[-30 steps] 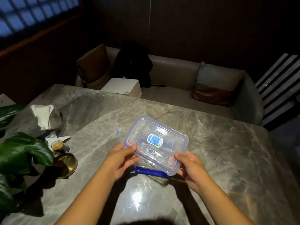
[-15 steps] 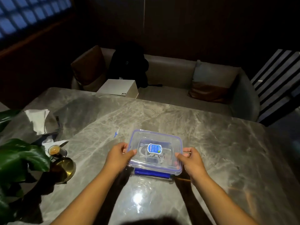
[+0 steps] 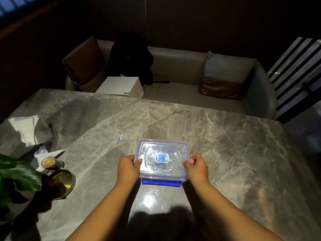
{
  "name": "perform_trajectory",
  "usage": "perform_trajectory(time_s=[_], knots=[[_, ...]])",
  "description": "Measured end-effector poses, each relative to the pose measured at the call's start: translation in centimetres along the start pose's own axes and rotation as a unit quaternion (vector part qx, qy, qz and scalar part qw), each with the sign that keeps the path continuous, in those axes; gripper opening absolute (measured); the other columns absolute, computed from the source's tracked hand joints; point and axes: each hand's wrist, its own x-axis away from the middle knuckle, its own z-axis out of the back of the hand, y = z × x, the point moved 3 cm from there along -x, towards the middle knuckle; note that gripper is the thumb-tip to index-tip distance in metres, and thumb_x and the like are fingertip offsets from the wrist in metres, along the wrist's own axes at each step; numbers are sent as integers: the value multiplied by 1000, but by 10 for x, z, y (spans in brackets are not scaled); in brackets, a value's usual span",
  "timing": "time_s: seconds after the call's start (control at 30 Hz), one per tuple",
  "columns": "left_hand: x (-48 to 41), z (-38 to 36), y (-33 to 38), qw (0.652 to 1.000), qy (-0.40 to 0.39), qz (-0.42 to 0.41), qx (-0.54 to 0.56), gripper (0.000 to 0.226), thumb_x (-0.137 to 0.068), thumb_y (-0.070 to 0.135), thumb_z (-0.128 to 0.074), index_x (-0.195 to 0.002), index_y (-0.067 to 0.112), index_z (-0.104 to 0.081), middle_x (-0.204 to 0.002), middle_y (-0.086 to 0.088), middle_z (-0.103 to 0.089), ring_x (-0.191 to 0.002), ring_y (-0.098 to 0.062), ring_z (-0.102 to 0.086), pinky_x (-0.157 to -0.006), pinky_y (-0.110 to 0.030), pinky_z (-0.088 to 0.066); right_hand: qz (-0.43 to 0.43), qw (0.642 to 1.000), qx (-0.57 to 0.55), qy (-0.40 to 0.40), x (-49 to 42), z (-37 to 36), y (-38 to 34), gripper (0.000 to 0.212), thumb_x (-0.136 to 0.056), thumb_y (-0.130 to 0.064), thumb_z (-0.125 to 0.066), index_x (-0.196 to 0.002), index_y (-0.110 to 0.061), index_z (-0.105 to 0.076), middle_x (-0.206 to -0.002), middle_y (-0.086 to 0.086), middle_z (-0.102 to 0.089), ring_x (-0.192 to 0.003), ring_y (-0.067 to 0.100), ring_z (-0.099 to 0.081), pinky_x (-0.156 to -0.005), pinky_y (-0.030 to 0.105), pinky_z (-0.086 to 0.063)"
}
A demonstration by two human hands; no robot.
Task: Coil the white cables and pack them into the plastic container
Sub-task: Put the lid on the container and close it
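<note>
Lid (image 3: pixel 163 150) now lies flat and square on the plastic container (image 3: pixel 184 177). A second ago it was tilted, with its far edge raised. Half a second ago it was coming down. The container sits on the marble table (image 3: pixel 225 136), just in front of the person, at centre.

White cables (image 3: pixel 152 166) show as a loose coil through the clear lid, under the blue label. They are inside the box, and none can be seen on the table.

Left hand (image 3: pixel 128 166) grasps the left end, with the thumb on top of the lid rim and the fingers curled down the side. Right hand (image 3: pixel 197 166) mirrors it on the right end, thumb on the rim and fingers wrapped round the edge. Whether those fingers are on a side latch, cannot tell.

Blue latch (image 3: pixel 161 183) on the near side sticks out flat from under the rim, so it looks unfastened. The far latch is not visible.

Judgement: coiling and packing look finished and the box is covered but not locked. What remains is probably to press the rim down evenly and snap the latches. One risk is a loop of cable caught under the rim, though none is seen.

Off to the left, well apart, are a glass of coffee (image 3: pixel 52 164), a brass dish (image 3: pixel 60 183), a plant leaf (image 3: pixel 17 173) and a tissue (image 3: pixel 22 126).
</note>
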Motion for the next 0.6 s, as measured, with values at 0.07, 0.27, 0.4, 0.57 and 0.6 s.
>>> perform_trajectory(time_s=[0.07, 0.27, 0.4, 0.57, 0.6], knots=[[-4, -5, -5, 1000, 1, 11, -6, 26, -88, 20, -69, -64, 11, -66, -69, -17, -62, -65, -23, -52, -56, -29, -36, -1, 1000, 5, 7, -3, -3, 2, 23, -84, -13, -73, -103, -13, -60, -89, 7, -66, -80, 23, -63, -68, 27, -43], [3, -7, 1, 1000, -16, 15, 8, 24, -91, 11, -65, -70, 0, -68, -53, -9, -56, -47, -13, -46, -46, -21, -37, 7, 1000, 14, 11, -11, -6, 6, 19, -83, -16, -73, -97, -15, -60, -92, 10, -66, -82, 26, -64, -72, 31, -49], [3, -8, 2, 1000, -17, -8, 6, 23, -92, 12, -64, -71, 3, -69, -54, -10, -59, -47, -12, -49, -47, -19, -39, -3, 1000, 13, 13, -14, -7, 13, 17, -84, -17, -73, -97, -14, -62, -92, 9, -68, -83, 26, -67, -73, 34, -53], [1, -8, 4, 999, 5, -27, -17, 8, -91, 17, -65, -87, 13, -71, -71, -7, -65, -59, -14, -58, -53, -24, -39, -34, 999, 11, 16, -17, -10, 18, 21, -83, -18, -72, -101, -12, -62, -94, 7, -69, -85, 24, -68, -81, 41, -57], [1, -7, 4, 999, 9, -27, -20, 8, -91, 19, -67, -94, 14, -71, -77, -8, -66, -66, -17, -61, -56, -25, -40, -40, 999, 10, 13, -17, -10, 19, 20, -84, -16, -72, -100, -11, -63, -95, 7, -69, -85, 24, -68, -80, 39, -57]])
